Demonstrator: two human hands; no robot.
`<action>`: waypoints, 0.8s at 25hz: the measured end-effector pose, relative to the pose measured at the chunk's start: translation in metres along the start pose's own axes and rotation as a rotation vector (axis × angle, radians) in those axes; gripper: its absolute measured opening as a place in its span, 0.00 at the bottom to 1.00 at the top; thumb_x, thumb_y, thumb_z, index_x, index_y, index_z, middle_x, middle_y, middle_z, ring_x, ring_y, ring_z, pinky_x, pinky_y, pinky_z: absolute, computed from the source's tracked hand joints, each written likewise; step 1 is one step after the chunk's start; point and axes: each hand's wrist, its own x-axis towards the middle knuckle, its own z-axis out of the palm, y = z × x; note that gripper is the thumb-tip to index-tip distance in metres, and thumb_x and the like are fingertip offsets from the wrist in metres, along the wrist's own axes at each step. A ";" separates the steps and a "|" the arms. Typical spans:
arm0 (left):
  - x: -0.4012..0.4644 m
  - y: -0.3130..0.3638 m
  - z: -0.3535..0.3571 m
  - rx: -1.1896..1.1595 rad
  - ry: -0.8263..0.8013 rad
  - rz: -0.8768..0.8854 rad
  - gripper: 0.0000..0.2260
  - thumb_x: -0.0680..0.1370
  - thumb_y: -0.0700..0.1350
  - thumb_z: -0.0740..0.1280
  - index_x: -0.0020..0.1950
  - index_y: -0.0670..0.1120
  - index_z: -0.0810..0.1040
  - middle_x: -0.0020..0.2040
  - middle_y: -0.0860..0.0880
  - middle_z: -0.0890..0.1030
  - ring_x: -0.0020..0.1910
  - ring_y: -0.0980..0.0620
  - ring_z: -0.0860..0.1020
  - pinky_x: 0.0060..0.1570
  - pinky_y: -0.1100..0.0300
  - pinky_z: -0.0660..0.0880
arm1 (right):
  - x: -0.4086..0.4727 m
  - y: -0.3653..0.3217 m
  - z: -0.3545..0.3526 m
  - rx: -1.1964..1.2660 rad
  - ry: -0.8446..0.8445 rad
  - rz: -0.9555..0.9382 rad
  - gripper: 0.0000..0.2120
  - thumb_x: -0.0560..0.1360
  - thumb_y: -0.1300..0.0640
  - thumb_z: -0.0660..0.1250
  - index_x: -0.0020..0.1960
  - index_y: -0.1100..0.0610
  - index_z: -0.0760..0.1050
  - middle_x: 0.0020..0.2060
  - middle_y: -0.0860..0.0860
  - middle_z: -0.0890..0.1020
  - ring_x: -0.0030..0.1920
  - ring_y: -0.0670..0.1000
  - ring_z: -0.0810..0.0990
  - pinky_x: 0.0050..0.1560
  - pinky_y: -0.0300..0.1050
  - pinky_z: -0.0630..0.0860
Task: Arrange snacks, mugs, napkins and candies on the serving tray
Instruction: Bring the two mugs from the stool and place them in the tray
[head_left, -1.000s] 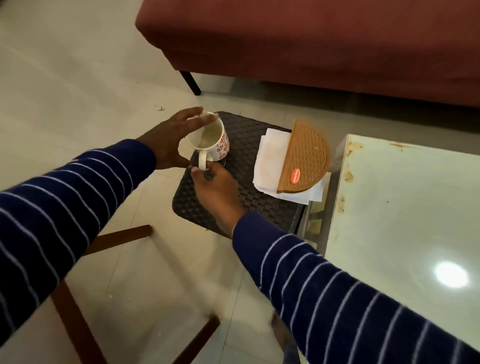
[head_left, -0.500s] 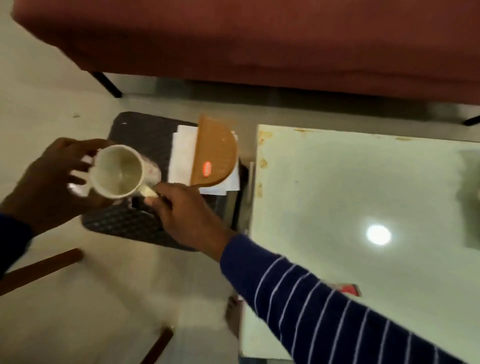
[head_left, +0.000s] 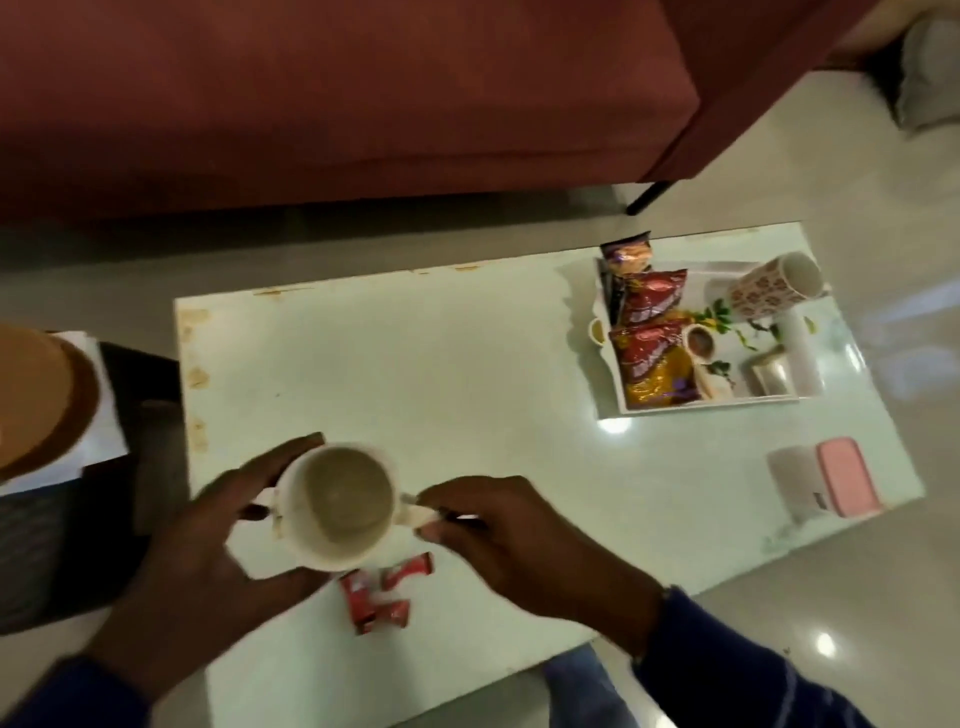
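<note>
- A round, glazed white mug (head_left: 340, 506), seen from above, is held over the near left part of the glossy pale worktop (head_left: 441, 374).
- The left hand (head_left: 208, 561) cups the mug's wall; the right hand (head_left: 514, 540) pinches its handle.
- Small red foil-wrapped candies (head_left: 382, 592) lie on the worktop just below the mug.
- Well apart, at the far right, a white rectangular serving tray (head_left: 706, 405) holds crinkled red and yellow snack packets (head_left: 652, 358) and a patterned mug (head_left: 774, 286).
- A pink-lidded box (head_left: 826, 483) sits near the right edge.
</note>
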 end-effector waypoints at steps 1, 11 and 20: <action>0.008 0.024 0.017 -0.054 -0.006 -0.008 0.44 0.59 0.63 0.77 0.73 0.58 0.69 0.65 0.62 0.77 0.60 0.61 0.77 0.51 0.68 0.75 | -0.017 0.014 -0.025 -0.014 0.038 0.033 0.09 0.81 0.56 0.66 0.56 0.58 0.81 0.46 0.52 0.85 0.45 0.50 0.82 0.47 0.46 0.78; 0.144 0.253 0.305 -0.261 -0.121 0.108 0.37 0.62 0.53 0.82 0.66 0.64 0.69 0.59 0.70 0.75 0.60 0.66 0.74 0.49 0.65 0.78 | -0.176 0.169 -0.264 0.189 0.597 0.275 0.11 0.78 0.56 0.66 0.57 0.57 0.81 0.51 0.55 0.86 0.56 0.58 0.82 0.61 0.64 0.75; 0.248 0.309 0.468 -0.205 -0.097 0.095 0.32 0.61 0.52 0.81 0.62 0.58 0.72 0.47 0.70 0.75 0.48 0.71 0.74 0.44 0.78 0.70 | -0.184 0.316 -0.375 0.478 0.732 0.375 0.11 0.82 0.63 0.61 0.63 0.62 0.76 0.54 0.65 0.82 0.60 0.64 0.80 0.68 0.64 0.71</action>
